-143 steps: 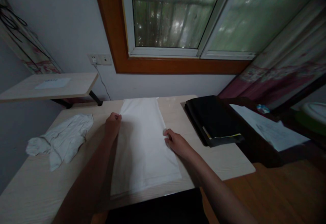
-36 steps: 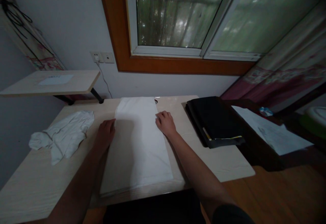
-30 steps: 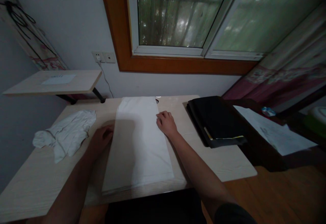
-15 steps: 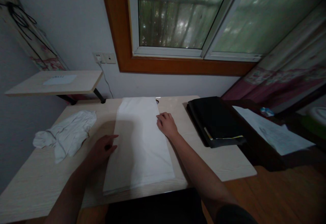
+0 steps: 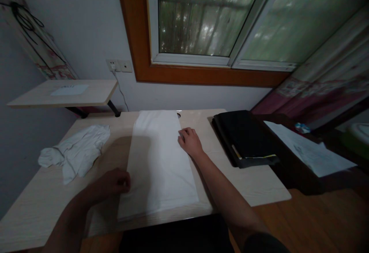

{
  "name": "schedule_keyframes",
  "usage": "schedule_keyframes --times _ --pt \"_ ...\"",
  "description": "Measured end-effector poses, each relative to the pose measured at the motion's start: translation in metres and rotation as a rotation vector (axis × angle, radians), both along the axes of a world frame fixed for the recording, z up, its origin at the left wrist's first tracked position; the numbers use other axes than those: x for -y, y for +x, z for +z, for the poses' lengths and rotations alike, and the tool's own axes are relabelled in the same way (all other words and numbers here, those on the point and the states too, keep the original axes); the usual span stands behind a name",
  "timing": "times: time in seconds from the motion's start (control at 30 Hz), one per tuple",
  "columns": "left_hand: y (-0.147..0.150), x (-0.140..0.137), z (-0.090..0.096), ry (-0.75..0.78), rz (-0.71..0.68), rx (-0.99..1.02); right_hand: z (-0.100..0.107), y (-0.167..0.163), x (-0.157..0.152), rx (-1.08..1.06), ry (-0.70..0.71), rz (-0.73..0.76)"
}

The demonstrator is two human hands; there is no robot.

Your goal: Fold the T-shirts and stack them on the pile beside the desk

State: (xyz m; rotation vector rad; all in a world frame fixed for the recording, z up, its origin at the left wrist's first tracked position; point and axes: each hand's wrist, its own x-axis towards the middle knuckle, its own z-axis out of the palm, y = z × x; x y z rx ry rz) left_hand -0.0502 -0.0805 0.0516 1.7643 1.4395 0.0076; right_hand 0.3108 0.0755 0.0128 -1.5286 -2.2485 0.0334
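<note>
A white cloth (image 5: 164, 161), folded into a long flat rectangle, lies on the desk in front of me. At its lower left edge is my left hand (image 5: 117, 181), fingers curled closed on the border; its fingertips are in shadow. My right hand (image 5: 190, 141) is at the upper right edge, thumb and bent fingers closed on the cloth's side. The cloth stays flat between both hands. A shadow falls across its left half.
A crumpled white garment (image 5: 77, 151) lies on the desk (image 5: 155, 217) at left, below a small raised shelf (image 5: 95, 97) holding a paper. Black folders (image 5: 245, 136) are stacked at right. Beyond them, a large paper sheet (image 5: 308, 149) rests on a dark surface.
My left hand has moved down along the cloth's left edge, and its spread fingers have curled closed. My right hand stays at nearly the same place on the right edge.
</note>
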Motion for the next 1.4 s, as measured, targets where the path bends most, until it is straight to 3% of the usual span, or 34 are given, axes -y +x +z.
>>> schedule_keyframes --times 0.27,0.4,0.5,0.67,0.77,0.97,1.1,1.23,1.4 --pt "0.0 -0.005 0.006 -0.132 -0.067 -0.033 0.001 0.002 0.005 0.044 -0.004 -0.004" --pt "-0.007 -0.014 0.008 -0.103 -0.054 -0.091 0.001 0.002 0.014 0.041 0.025 0.007" --pt "-0.007 -0.036 0.011 0.076 0.026 -0.14 -0.001 0.002 0.02 0.054 0.038 0.01" --pt "0.019 -0.096 -0.001 0.546 0.183 -0.071 -0.007 0.001 0.022 0.093 0.057 0.029" --pt "0.052 -0.131 -0.02 0.777 0.108 -0.082 -0.011 0.002 0.021 0.115 0.044 0.05" --pt "0.116 -0.173 -0.049 0.887 0.016 -0.235 -0.012 0.002 0.021 0.141 0.021 0.096" --pt "0.134 -0.194 -0.06 0.902 0.016 -0.293 -0.009 0.003 0.021 0.141 -0.011 0.117" --pt "0.12 -0.215 -0.065 0.876 0.082 -0.332 -0.008 0.003 0.02 0.147 -0.034 0.113" --pt "0.063 -0.229 -0.063 0.777 0.221 -0.426 -0.009 0.002 0.021 0.137 -0.03 0.104"
